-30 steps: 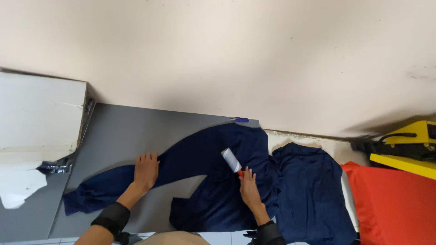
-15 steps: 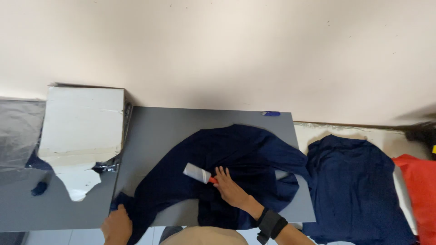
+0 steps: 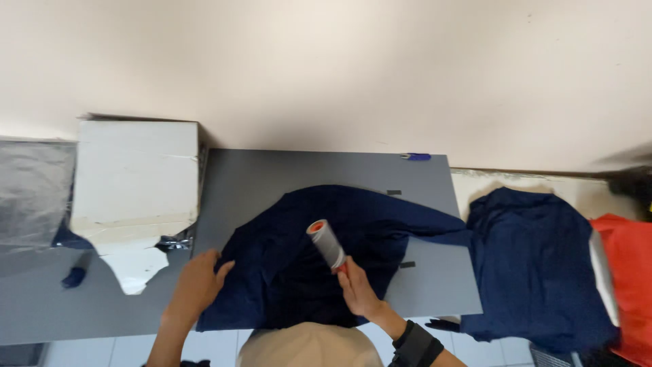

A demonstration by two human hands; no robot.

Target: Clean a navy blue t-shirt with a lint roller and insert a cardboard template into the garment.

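Note:
A dark navy garment (image 3: 326,251) lies spread on a grey table (image 3: 285,170). My right hand (image 3: 358,291) grips the red handle of a lint roller (image 3: 327,245), whose grey roll is lifted and tilted up to the left above the middle of the cloth. My left hand (image 3: 198,280) rests flat on the garment's left edge and holds it down. A black wristband sits on my right forearm.
A white cardboard box (image 3: 136,180) with a torn flap stands left of the table, beside a clear plastic sheet (image 3: 30,197). A stack of navy garments (image 3: 540,258) lies to the right, then a red object (image 3: 628,272). A small blue pen (image 3: 415,157) lies at the table's far edge.
The view has swung left. My left hand moved up onto the garment's left edge. The roller went from lying flat on the cloth to being lifted and tilted up.

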